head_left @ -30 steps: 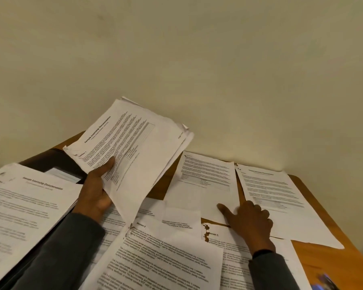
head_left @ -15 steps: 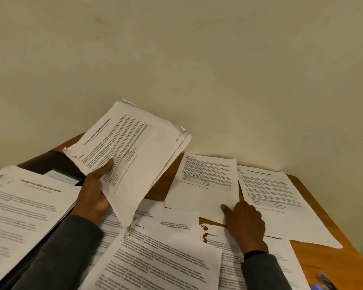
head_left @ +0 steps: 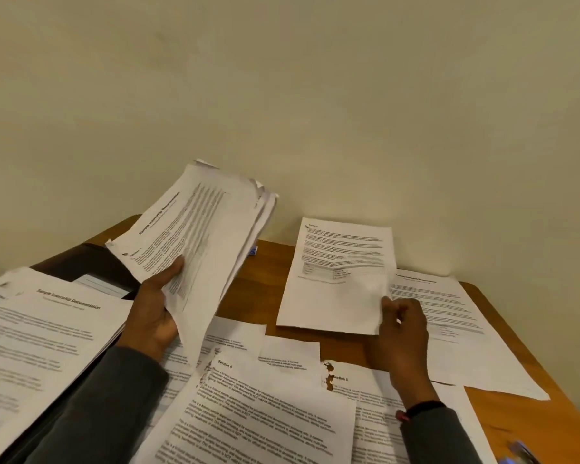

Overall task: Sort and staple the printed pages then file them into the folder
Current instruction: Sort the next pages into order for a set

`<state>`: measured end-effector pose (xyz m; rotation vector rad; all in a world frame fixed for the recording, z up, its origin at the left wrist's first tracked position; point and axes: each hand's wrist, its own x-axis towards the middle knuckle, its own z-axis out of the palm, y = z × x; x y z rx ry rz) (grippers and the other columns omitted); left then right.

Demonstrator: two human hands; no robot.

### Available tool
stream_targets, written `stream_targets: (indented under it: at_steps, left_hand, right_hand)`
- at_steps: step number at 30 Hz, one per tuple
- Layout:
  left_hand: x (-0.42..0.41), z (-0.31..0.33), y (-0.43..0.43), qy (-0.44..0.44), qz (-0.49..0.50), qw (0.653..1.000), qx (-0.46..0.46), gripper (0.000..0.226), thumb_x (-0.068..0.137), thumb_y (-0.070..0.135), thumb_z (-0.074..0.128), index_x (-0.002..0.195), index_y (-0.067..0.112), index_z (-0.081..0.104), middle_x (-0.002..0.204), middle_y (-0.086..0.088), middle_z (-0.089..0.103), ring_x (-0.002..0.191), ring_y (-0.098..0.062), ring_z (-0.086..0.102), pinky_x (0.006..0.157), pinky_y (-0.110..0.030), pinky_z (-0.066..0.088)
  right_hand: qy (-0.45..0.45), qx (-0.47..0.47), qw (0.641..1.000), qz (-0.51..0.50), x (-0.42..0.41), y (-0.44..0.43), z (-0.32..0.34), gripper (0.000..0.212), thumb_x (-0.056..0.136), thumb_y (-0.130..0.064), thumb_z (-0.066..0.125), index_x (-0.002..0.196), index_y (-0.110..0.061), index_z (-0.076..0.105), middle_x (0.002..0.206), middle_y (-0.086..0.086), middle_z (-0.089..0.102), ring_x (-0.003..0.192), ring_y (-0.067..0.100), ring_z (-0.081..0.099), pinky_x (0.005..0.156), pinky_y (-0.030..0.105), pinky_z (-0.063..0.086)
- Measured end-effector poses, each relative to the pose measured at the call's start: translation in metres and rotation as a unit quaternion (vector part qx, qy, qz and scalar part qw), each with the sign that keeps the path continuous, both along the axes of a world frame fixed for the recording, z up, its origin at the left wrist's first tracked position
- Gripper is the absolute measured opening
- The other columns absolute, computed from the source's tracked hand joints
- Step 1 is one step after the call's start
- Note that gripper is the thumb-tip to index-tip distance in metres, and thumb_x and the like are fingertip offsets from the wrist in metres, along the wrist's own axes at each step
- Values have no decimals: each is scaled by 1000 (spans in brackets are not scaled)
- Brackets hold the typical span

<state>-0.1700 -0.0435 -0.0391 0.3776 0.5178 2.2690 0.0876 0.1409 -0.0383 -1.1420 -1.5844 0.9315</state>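
Your right hand pinches the lower right corner of a single sheet, right of centre in the frame. The fingers are narrow, closed on the paper. The sheet's long axis runs from that corner up toward the wall. Your left hand grips the stack left of centre, tilted up off the desk. The stack lies left of the sheet, well apart. Probable next move: carry the sheet leftward onto the stack, long edges matched.
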Motion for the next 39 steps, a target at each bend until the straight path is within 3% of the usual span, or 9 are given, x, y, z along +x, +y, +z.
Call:
stream_targets:
  at_steps: [4,8,12,14,16,18,24,33,39]
  left_hand:
    - [10,6,2,31,3,999,-34,47,100,7,43,79,22,81,89,-4,77,76,-17,75,60,-34,62]
    - [14,10,1,44,-59,997,-29,30,86,8,53,104,18,75,101,-11,75,84,-23,74,62,-38,62]
    - [14,11,0,53,-119,990,-49,26,81,14,61,102,18,77,111,-14,71,91,-27,73,65,-39,62]
    - [11,10,-1,57,-131,988,-55,50,66,15,86,114,18,71,122,-16,66,99,-30,70,70,-42,62]
    - [10,7,1,61,-148,984,-74,74,47,17,97,116,18,69,125,-17,64,99,-31,69,71,-43,61]
    - [11,7,2,69,-157,980,-97,78,42,17,99,114,17,70,126,-18,63,99,-32,68,68,-43,62]
    - [6,3,4,84,-120,977,-155,97,40,21,99,128,16,60,131,-20,60,113,-38,59,67,-41,61]
    - [10,3,8,95,-54,968,-226,33,80,4,66,113,10,66,118,-20,68,101,-39,65,62,-39,62]
    - [13,1,7,65,-82,973,-204,58,65,6,84,119,9,65,121,-21,67,115,-43,61,82,-54,57]
  right_hand:
    - [79,6,997,10,-2,-4,13,9,97,-21,56,89,-18,53,91,-4,56,88,13,54,83,27,41]
    - [79,41,994,56,-8,-14,16,11,95,-21,58,85,-19,55,87,-10,58,82,0,55,79,25,45]
    - [58,105,988,93,-15,-21,12,32,87,-39,59,85,-7,57,82,4,60,73,-1,55,77,23,47]
    - [73,100,986,111,-16,-22,13,45,84,-49,60,83,-4,56,78,7,59,67,1,52,69,16,45]
    - [90,76,984,132,-17,-23,15,30,91,-30,64,85,-1,58,81,9,61,66,-3,53,71,21,43]
    - [92,59,984,144,-16,-22,14,13,92,-14,62,87,-2,61,85,7,64,68,-6,56,74,25,42]
    - [103,22,980,169,-9,-18,17,7,90,-18,65,85,-14,65,82,-11,68,76,-4,62,75,26,47]
    - [59,13,960,273,-3,-17,13,5,91,-5,60,91,-3,64,87,-11,73,87,6,68,70,10,51]
    - [142,-151,938,277,-7,-22,11,78,49,-51,89,116,-23,62,109,-2,73,92,13,70,60,25,56]
